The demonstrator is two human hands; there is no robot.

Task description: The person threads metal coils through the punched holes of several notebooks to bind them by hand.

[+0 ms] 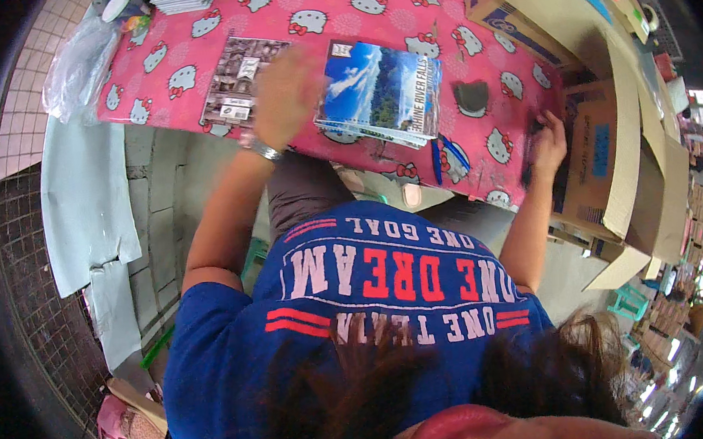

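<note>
Left hand (290,93): at upper centre-left of the frame, heavily blurred, over the right part of a notebook with a grey picture cover (226,85); finger positions are unclear, and whether the grip is apart or clamped on that notebook cannot be told. A silver wristband (260,145) is worn on this arm.

Right hand (549,147): at centre-right, by the right edge of the table, fingers bent, beside a brown cardboard box (593,149); whether they close on anything cannot be told.

Notebook stack (379,87): at upper centre, just right of the left hand, lying flat, top cover showing a waterfall under blue sky; lower edges uneven.

Table: covered by a pink cat-print cloth (180,48). 2 slim blue strips (453,158), kind unclear, lie below the stack's right corner. A clear plastic bag (80,67) occupies the upper left
</note>
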